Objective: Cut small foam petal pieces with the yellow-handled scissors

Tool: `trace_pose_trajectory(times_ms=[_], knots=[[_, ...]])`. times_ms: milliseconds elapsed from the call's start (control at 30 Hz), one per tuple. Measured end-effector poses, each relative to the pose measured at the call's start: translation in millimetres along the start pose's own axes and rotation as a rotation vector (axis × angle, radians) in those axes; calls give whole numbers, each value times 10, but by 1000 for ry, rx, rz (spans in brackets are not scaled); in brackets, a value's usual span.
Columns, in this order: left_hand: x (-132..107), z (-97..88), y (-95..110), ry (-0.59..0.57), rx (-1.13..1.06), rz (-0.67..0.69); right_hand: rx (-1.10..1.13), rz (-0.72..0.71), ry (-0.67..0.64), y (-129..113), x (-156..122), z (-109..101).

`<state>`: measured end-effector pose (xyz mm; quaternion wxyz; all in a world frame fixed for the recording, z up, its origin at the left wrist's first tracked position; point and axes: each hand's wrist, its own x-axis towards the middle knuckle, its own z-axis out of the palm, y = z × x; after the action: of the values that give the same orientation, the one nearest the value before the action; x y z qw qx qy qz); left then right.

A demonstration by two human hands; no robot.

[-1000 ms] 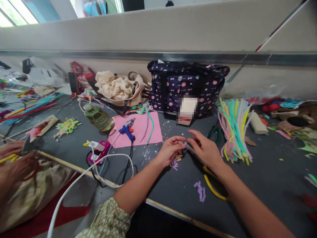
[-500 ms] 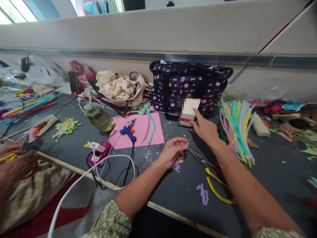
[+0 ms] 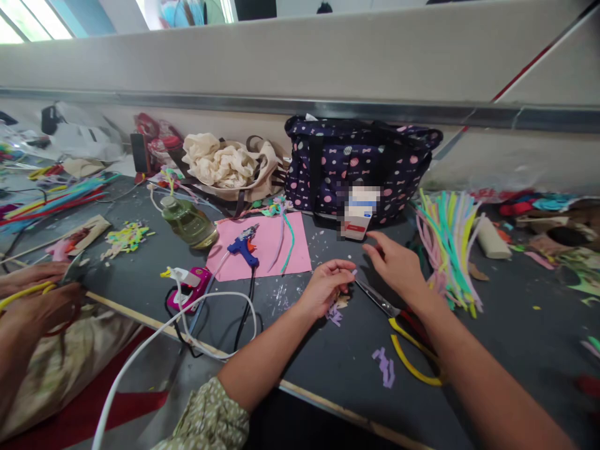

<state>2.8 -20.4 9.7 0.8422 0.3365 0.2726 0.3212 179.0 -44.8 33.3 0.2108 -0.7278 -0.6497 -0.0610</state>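
My left hand (image 3: 328,287) is closed low over the table, pinching a small light-purple strip (image 3: 355,272) at its fingertips. Just below it lie cut purple pieces (image 3: 334,314). Open and holding nothing, my right hand (image 3: 396,265) hovers above the scissors (image 3: 382,301), thumb and forefinger apart. These scissors have yellow and red handles and point toward my left hand. A phone-like screen (image 3: 360,215), partly pixelated, leans upright against the dark patterned bag (image 3: 354,140), a little beyond my right fingertips.
A blue glue gun (image 3: 244,247) lies on pink paper (image 3: 293,240), beside a bottle (image 3: 188,222). A white cable (image 3: 206,299) loops over the table edge. Pastel fuzzy stems (image 3: 450,240) stand at right. At far left, another person's hands (image 3: 42,300) work scissors.
My right hand has drawn back from the screen, down and to the right, and the screen's picture differs. My left hand stays put. The other person's scissors have shifted slightly.
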Motion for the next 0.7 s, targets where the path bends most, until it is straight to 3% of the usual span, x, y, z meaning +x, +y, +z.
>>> trace_pose_trajectory(times_ms=[167, 400, 700], knots=[[28, -22, -35, -3, 17, 7, -2, -45, -41, -6, -255, 14], [56, -38, -24, 36, 61, 28, -239, 20, -111, 140, 80, 101], [41, -28, -38, 13, 55, 9, -278, 37, -130, 148, 259, 181]])
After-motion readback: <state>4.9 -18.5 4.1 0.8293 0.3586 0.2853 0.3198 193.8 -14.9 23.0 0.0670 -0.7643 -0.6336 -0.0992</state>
